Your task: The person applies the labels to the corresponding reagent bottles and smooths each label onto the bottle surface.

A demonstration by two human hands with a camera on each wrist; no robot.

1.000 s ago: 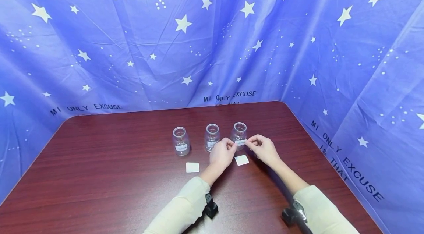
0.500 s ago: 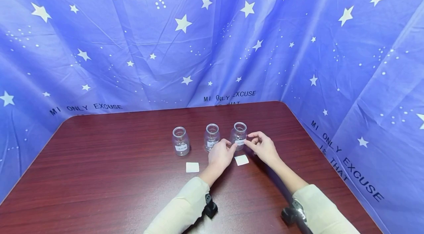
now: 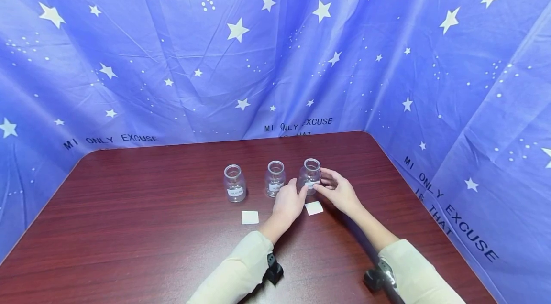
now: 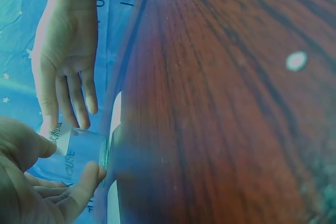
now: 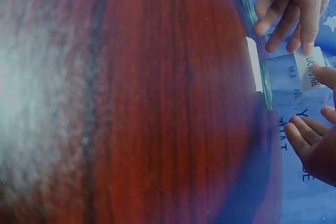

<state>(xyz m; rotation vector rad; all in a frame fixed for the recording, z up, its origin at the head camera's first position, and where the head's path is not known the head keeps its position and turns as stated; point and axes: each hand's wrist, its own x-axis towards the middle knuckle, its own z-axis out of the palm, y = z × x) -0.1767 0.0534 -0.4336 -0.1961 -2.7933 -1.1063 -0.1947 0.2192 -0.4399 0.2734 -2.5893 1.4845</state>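
Observation:
Both hands are at the rightmost small glass jar [image 3: 311, 173], which stands upright on the dark red table. A white label [image 5: 305, 67] with dark characters lies across its front. My left hand [image 3: 287, 201] touches the label's left part with the thumb, its other fingers loosely extended beside the glass. From the other side, my right hand [image 3: 342, 192] presses the label with its thumb. The right fingers reach along the jar's right side, nearly straight in the left wrist view.
Two more labelled glass jars stand to the left, the middle jar [image 3: 276, 175] partly behind the left hand and the far left jar [image 3: 234, 182]. White paper squares lie in front, one left [image 3: 250, 217], one right [image 3: 314, 208]. A blue starry curtain [image 3: 172, 55] borders the table.
My right thumb has slid left across the label, and the right fingers have spread from a pinch to along the jar's side. The left hand has shifted only slightly.

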